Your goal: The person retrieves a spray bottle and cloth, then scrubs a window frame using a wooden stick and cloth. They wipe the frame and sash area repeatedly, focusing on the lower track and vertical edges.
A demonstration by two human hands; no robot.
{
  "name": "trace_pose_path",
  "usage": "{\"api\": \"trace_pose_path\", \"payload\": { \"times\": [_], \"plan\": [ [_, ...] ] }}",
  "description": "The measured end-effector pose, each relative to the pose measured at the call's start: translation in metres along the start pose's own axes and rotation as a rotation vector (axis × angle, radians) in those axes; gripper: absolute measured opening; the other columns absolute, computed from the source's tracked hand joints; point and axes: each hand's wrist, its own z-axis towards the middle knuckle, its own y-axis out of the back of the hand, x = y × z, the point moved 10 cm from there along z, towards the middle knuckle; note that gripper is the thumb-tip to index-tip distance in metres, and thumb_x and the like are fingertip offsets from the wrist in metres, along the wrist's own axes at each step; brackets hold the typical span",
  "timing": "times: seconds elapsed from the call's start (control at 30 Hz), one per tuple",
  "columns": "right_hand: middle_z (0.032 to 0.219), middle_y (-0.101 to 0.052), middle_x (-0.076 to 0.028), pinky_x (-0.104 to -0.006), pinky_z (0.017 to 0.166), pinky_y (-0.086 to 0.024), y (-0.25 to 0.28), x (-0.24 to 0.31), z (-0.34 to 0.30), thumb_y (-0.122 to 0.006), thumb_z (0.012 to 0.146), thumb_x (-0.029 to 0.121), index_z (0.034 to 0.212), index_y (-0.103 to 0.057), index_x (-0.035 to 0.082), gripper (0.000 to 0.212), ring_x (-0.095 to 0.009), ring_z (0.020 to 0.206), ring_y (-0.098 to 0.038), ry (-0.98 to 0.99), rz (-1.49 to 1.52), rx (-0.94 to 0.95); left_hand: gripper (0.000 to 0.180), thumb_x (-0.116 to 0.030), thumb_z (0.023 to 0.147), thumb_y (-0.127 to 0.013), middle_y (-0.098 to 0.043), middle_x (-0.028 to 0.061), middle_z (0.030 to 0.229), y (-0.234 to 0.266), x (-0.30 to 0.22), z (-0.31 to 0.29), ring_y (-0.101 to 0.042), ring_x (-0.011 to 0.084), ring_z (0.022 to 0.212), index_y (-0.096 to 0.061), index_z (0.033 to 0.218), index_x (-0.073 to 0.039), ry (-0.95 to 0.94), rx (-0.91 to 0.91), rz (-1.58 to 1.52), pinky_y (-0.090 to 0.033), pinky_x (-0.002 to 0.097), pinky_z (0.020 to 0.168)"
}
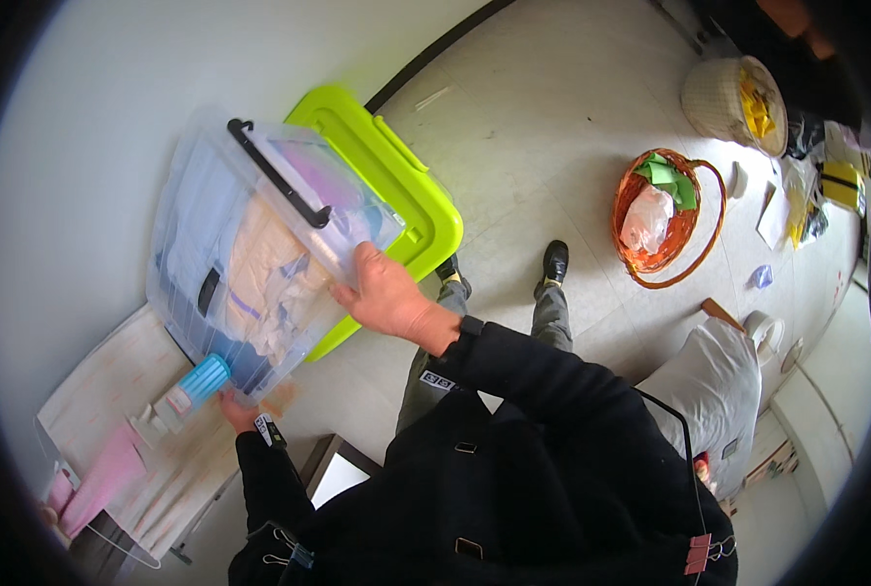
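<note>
A clear plastic storage box [196,230] with a black handle is tilted between my hands. Folded cloth in blue, cream and purple shows through its walls. My right hand [391,298] grips its near rim, thumb and fingers on the edge. Down at the lower corner, my left hand [240,412] holds the box, most of its fingers hidden. Beneath and behind the box lies a lime-green lid [425,210]; what is under that lid is mostly covered. Close to my left hand, a blue ribbed cylinder [199,379] stands on a pale wood-patterned table [88,376].
A pink cloth [108,479] lies on the table. On the floor at right are an orange wicker basket [668,262] holding a bag and green cloth, a woven bin [714,103] and a grey covered bundle [699,376]. A wall [84,166] rises at left.
</note>
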Motion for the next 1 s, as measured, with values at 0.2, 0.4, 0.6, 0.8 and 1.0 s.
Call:
{"api": "trace_pose_path", "payload": {
  "times": [0.2, 0.4, 0.6, 0.8, 1.0],
  "plan": [
    [0.095, -0.061, -0.023, -0.0407, 0.075, -0.051, 0.009, -0.011, -0.002, -0.065, 0.083, 0.045, 0.110, -0.049, -0.006, 0.059, -0.037, 0.087, -0.061, 0.079, -0.021, 0.046, 0.055, -0.038, 0.064, -0.074, -0.062, 0.0166, 0.099, -0.028, -0.086, -0.044, -0.058, 0.0285, 0.100, -0.058, 0.099, 0.001, -0.168, 0.044, 0.698, -0.045, 0.0429, 0.088],
    [0.099, -0.064, -0.021, -0.0368, 0.078, -0.051, 0.117, -0.167, -0.042, -0.061, 0.089, 0.035, 0.117, -0.054, -0.001, 0.046, -0.030, 0.089, -0.064, -0.155, 0.044, -0.119, 0.067, -0.044, 0.058, -0.079, -0.066, 0.0130, 0.094, -0.093, -0.050, -0.092, -0.062, 0.0301, 0.095, -0.058, 0.101, 0.004, 0.086, 0.044, 1.216, -0.047, 0.0404, 0.086],
    [0.083, -0.061, -0.022, -0.0446, 0.072, -0.048, 0.292, -0.366, -0.196, -0.063, 0.083, 0.019, 0.092, -0.059, -0.001, 0.022, -0.038, 0.083, -0.061, -0.458, -0.512, -0.427, 0.060, -0.007, 0.076, -0.066, -0.038, 0.0180, 0.132, -0.239, -0.110, -0.176, -0.038, 0.0315, 0.124, -0.042, 0.130, -0.002, 0.103, -0.059, -0.013, -0.031, 0.0412, 0.104],
    [0.069, -0.059, -0.015, -0.0380, 0.062, -0.047, 0.381, -0.430, -0.274, -0.061, 0.084, 0.018, 0.083, -0.058, -0.001, 0.019, -0.026, 0.063, -0.058, -0.598, -0.565, -0.606, 0.051, 0.000, 0.078, -0.062, -0.036, 0.0186, 0.125, -0.331, -0.365, -0.234, -0.036, 0.0340, 0.118, -0.043, 0.126, -0.001, -0.799, -0.049, 0.437, -0.031, 0.0416, 0.099],
    [0.084, -0.060, -0.018, -0.0442, 0.075, -0.046, 0.314, -0.455, -0.267, -0.065, 0.080, 0.018, 0.094, -0.058, 0.000, 0.023, -0.035, 0.084, -0.057, -0.589, -0.453, -0.516, 0.058, -0.010, 0.077, -0.069, -0.037, 0.0197, 0.124, -0.330, -0.422, -0.234, -0.033, 0.0373, 0.118, -0.043, 0.128, -0.003, -1.000, -0.241, 0.823, -0.026, 0.0456, 0.100]
  ]
}}
